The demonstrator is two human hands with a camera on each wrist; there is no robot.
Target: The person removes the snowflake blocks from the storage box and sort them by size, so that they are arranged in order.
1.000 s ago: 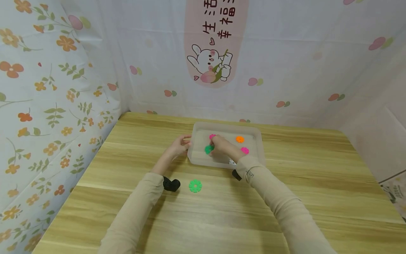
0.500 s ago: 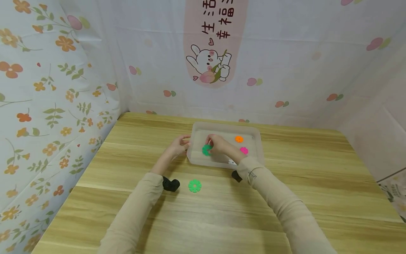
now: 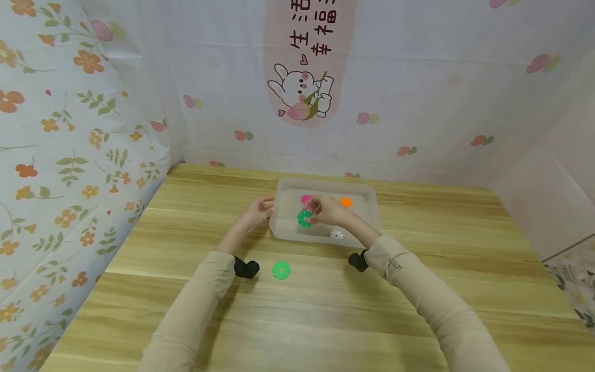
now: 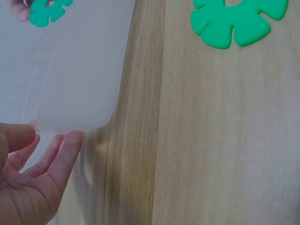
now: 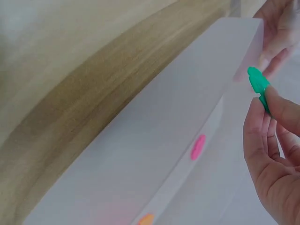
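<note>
A green snowflake disc is pinched between the thumb and fingers of my right hand, over the left half of a translucent white tray. In the right wrist view the disc is tilted and seen nearly edge-on. My left hand is at the tray's left end. Its fairly straight fingers touch the outer wall, with the thumb near the rim. Inside the tray lie a pink disc, an orange disc and a white disc.
A lighter green snowflake disc lies on the wooden table in front of the tray. Black wrist devices show at the left wrist and right wrist. A printed curtain stands behind the table.
The right hand has drawn slightly back with the green disc, uncovering a pink disc and the white one. Its wrist now hides the other pink disc. The left hand stays at the tray.
</note>
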